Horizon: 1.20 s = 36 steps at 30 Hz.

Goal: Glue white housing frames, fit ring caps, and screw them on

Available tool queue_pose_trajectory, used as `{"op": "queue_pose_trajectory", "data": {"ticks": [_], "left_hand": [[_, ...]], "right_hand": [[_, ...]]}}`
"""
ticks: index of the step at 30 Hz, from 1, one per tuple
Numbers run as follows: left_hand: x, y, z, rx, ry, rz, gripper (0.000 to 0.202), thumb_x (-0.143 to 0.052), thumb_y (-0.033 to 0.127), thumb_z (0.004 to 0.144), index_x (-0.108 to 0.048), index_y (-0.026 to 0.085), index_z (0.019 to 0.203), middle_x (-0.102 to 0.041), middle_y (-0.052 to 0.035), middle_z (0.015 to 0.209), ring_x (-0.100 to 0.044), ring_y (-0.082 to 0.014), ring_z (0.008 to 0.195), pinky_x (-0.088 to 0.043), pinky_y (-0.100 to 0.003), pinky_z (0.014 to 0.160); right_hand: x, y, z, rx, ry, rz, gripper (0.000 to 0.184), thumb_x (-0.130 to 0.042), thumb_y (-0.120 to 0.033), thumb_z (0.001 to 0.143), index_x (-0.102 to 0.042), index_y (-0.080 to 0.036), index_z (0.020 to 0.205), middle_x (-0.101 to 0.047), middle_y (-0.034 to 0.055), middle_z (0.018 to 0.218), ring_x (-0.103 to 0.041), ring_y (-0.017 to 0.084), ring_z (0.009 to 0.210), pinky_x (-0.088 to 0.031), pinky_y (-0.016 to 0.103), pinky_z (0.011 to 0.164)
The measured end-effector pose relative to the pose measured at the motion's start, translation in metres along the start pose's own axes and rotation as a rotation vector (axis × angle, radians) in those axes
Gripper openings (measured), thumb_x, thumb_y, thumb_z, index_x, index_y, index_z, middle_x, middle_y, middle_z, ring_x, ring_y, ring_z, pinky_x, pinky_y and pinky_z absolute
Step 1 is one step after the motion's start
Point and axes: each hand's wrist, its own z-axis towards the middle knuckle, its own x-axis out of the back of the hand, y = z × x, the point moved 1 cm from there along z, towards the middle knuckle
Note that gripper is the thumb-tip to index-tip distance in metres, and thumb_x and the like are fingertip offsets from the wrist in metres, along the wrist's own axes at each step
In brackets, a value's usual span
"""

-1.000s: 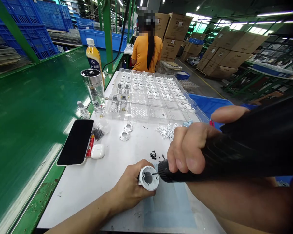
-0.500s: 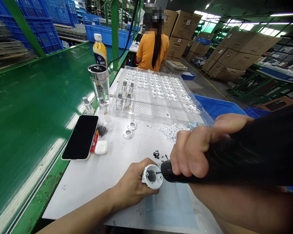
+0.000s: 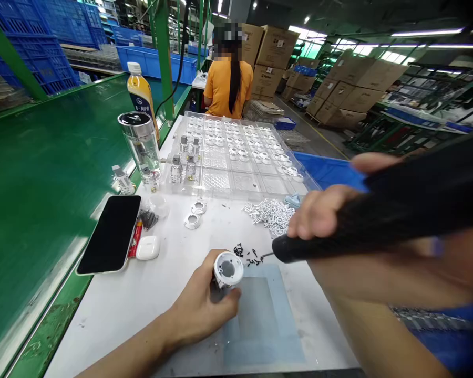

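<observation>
White housing [image 3: 228,269], open end up, is held in the grip of the left hand [image 3: 203,300] just beside the black screws [image 3: 254,259]; the right hand [image 3: 319,212] grips a black driver [image 3: 299,249], its bit [image 3: 267,255] at those screws. Best steady it and meet one screw squarely.

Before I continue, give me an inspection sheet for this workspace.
Surface: white tabletop, blue sheet on it.
Work items: white housing, black driver, black screws, small white pieces, two white rings, clear tray bearing white parts.
Clutter: phone, red tube, white case, tumbler, bottle.
Grips: left grip around white housing; right grip around black driver, bit near black screws.
Cables: black cable by green post.
Surroundings: green belt at left, person in orange facing away, cardboard boxes.
</observation>
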Motion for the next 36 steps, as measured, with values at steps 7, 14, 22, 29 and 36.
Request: {"op": "queue_pose_trajectory", "data": {"ticks": [7, 14, 22, 29, 36], "left_hand": [[-0.006, -0.012, 0.004, -0.075, 0.143, -0.144, 0.023, -0.067, 0.031, 0.096, -0.054, 0.024, 0.113, -0.063, -0.005, 0.111, -0.059, -0.0221, 0.104, -0.047, -0.036, 0.094], [-0.009, -0.018, 0.003, -0.018, 0.28, -0.088, 0.025, -0.068, 0.032, 0.094, -0.048, 0.026, 0.109, -0.064, 0.002, 0.091, -0.061, -0.0167, 0.08, -0.049, -0.031, 0.075], [-0.005, -0.018, 0.005, -0.035, 0.298, 0.151, 0.017, -0.075, 0.031, 0.086, -0.061, 0.022, 0.091, -0.063, 0.001, 0.083, -0.059, -0.0178, 0.075, -0.047, -0.03, 0.071], [-0.005, -0.011, 0.004, -0.032, 0.153, -0.037, 0.017, -0.081, 0.029, 0.084, -0.068, 0.023, 0.093, -0.073, 0.001, 0.086, -0.067, -0.0173, 0.078, -0.05, -0.027, 0.071], [-0.006, -0.019, -0.001, -0.174, 0.138, 0.003, 0.021, -0.072, 0.011, 0.088, -0.064, 0.028, 0.098, -0.078, 0.0053, 0.095, -0.071, -0.0138, 0.084, -0.053, -0.024, 0.076]], "right_hand": [[0.02, 0.066, -0.002, 0.131, 0.21, -0.103, 0.05, -0.059, -0.06, 0.081, -0.066, -0.02, 0.11, -0.065, 0.0011, 0.054, -0.054, 0.022, 0.043, -0.042, 0.035, 0.043], [0.01, 0.091, -0.004, 0.104, 0.164, -0.059, 0.052, -0.06, -0.059, 0.081, -0.066, -0.018, 0.111, -0.064, 0.0009, 0.055, -0.054, 0.021, 0.044, -0.041, 0.034, 0.043], [0.002, 0.043, -0.007, -0.005, -0.008, 0.037, 0.054, -0.067, -0.064, 0.078, -0.067, -0.025, 0.115, -0.067, 0.0046, 0.063, -0.057, 0.024, 0.054, -0.049, 0.04, 0.05], [-0.02, 0.022, -0.021, -0.135, -0.148, 0.17, 0.054, -0.066, -0.072, 0.08, -0.068, -0.037, 0.121, -0.067, 0.0009, 0.067, -0.059, 0.021, 0.059, -0.05, 0.041, 0.06], [-0.022, 0.023, -0.023, -0.166, -0.15, 0.208, 0.054, -0.066, -0.071, 0.078, -0.068, -0.037, 0.12, -0.067, -0.0005, 0.069, -0.059, 0.019, 0.057, -0.049, 0.039, 0.059]]}}
